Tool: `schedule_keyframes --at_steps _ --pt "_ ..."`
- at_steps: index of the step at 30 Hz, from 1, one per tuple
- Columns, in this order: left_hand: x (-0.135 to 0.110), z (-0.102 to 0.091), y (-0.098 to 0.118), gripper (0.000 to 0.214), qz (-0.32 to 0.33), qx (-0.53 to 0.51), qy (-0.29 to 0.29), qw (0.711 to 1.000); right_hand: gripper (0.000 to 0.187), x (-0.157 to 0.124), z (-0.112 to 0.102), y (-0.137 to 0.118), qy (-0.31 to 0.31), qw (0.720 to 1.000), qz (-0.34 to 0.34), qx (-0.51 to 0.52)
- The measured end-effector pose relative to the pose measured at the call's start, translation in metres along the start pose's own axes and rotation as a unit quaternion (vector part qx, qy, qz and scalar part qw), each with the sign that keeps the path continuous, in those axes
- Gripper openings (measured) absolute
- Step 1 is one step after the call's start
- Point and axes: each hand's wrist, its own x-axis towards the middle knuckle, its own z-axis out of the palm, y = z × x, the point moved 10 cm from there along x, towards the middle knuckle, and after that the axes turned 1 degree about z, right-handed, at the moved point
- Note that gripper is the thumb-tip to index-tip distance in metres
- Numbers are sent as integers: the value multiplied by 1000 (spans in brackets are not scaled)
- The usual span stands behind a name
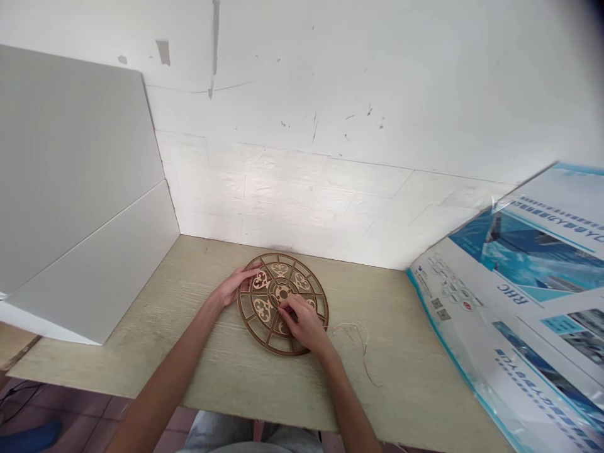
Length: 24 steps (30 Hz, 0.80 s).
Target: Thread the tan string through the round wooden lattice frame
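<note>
A round brown openwork wooden disc, with spokes, a ring-shaped hub and paler scroll cut-outs, is tilted up off the table. My left hand grips its left rim, the fingers partly hidden behind the disc. Over the disc, just below the hub, my right hand has its thumb and forefinger pinched together. Whatever lies in that pinch is too small to make out. A thin pale cord trails across the table from beside the right wrist.
The pale green wooden table meets a white wall at the back. On the left stands a large grey-white panel. A printed blue-and-white poster sheet leans along the right side. Below the front edge, tiled floor shows.
</note>
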Motion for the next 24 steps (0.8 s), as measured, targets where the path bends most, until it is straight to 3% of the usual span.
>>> schedule_keyframes --at_steps 7,11,14,19,24 --pt "-3 5 3 43 -6 21 1 1000 14 0 -5 9 15 999 31 39" --pt "-3 7 4 44 -7 39 0 999 20 1 -18 16 74 993 72 61" --pt "-3 7 3 43 -5 41 -3 999 22 6 -24 7 107 992 62 17" --pt "-1 0 2 41 -3 34 20 999 17 22 -11 -15 93 992 28 -85" --pt "-1 3 2 43 1 27 6 1000 22 28 5 -13 87 985 34 -146"
